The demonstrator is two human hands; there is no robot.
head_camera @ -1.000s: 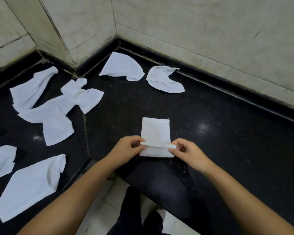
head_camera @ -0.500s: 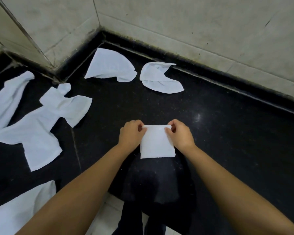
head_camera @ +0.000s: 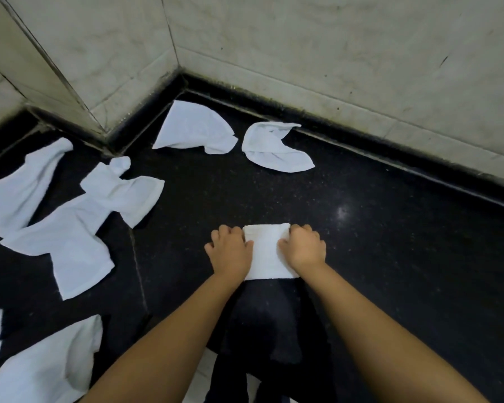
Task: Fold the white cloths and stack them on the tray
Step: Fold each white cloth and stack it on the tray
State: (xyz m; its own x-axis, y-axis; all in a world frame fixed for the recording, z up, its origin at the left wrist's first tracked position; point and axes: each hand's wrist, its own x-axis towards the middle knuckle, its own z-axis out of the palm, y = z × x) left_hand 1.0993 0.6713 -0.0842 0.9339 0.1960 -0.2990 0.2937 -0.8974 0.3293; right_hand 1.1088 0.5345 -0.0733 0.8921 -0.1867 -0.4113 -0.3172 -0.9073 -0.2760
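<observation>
A small white cloth [head_camera: 266, 251], folded into a neat rectangle, lies on the black stone counter [head_camera: 390, 257] in front of me. My left hand [head_camera: 230, 251] grips its left edge and my right hand [head_camera: 304, 248] its right edge, fingers curled at the far corners and palms pressing it down. Several unfolded white cloths lie loose: two near the back wall [head_camera: 194, 129] [head_camera: 274, 149], a crumpled group at the left [head_camera: 79, 228] [head_camera: 21, 187], one at the lower left [head_camera: 47, 365]. No tray is in view.
Pale tiled walls [head_camera: 332, 53] close the counter at the back and form a corner at the left. The counter's front edge runs below my arms, with my dark clothing [head_camera: 274, 330] and pale floor tiles [head_camera: 198, 382] beneath it. Bare counter stretches to the right.
The near end of the cloth was lifted and folded over onto the far end, halving its length. Both hands now press on the folded cloth's sides.
</observation>
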